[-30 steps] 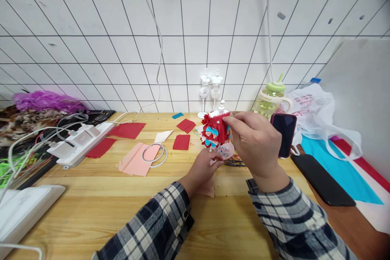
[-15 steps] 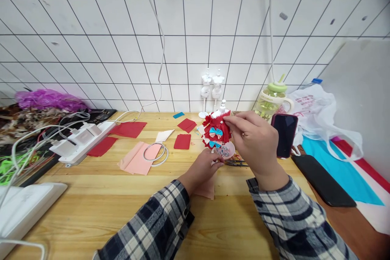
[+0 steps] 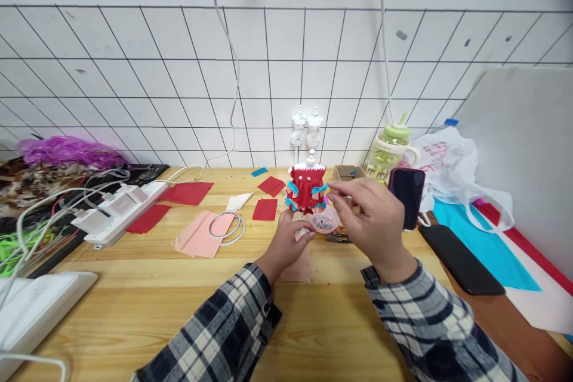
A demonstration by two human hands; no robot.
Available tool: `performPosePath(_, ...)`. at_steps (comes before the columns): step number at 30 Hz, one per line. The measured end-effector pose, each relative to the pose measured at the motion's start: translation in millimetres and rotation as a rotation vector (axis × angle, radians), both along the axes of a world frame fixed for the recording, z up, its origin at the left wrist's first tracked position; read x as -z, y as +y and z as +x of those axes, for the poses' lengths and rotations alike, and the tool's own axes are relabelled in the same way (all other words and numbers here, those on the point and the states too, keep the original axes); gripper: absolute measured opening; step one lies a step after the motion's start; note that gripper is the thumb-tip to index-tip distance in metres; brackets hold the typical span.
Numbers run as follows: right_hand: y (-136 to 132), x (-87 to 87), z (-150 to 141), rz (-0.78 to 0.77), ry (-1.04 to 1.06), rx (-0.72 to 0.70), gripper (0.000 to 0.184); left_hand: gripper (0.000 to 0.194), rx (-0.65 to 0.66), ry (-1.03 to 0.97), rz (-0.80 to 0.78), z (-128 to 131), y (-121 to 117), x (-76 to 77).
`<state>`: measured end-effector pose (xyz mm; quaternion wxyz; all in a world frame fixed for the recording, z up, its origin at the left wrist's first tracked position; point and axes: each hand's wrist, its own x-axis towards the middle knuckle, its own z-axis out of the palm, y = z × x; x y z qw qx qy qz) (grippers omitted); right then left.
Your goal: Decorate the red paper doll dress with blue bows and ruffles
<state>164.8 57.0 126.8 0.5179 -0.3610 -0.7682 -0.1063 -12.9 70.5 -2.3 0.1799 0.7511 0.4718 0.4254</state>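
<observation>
A small white dress mannequin (image 3: 310,160) stands upright in a ruffled red paper dress (image 3: 308,190). Pearl-like beads dot its top, and blue bows (image 3: 319,190) sit at both sides. Beneath the dress, my left hand (image 3: 286,246) is closed around the mannequin's lower part, which the fingers hide. My right hand (image 3: 372,219) is pinched at the dress's right side, its fingertips right by the blue bow; what lies between them is too small to tell. Just below stands a pink bowl (image 3: 333,219) of small shiny beads or pins.
Two white mannequins (image 3: 299,131) stand against the tiled wall. Red paper squares (image 3: 265,209), pink sheets (image 3: 201,236) and a coiled cable (image 3: 243,228) lie left; a power strip (image 3: 125,212) is farther left. Snips (image 3: 339,239), a phone (image 3: 406,198) and a bottle (image 3: 388,152) are right.
The mannequin has turned, so the bows now face sideways and a plainer red side with beads faces me. My right hand has moved from the dress's top down to its side.
</observation>
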Motion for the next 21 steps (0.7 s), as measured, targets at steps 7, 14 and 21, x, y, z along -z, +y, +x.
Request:
performPosePath(7, -28, 81.2, 9, -0.08, -0.021, -0.079, 0.014, 0.013, -0.142, -0.113, -0.003, -2, -28, -11.0)
performPosePath(14, -30, 111.9, 1, -0.362, -0.037, -0.001, 0.024, 0.012, -0.295, -0.041, -0.002, -7, -40, -7.1)
performPosePath(21, 8, 127.9, -28, -0.801, 0.146, 0.035, 0.028, 0.019, -0.1, -0.197, -0.211, 6, -15, 3.7)
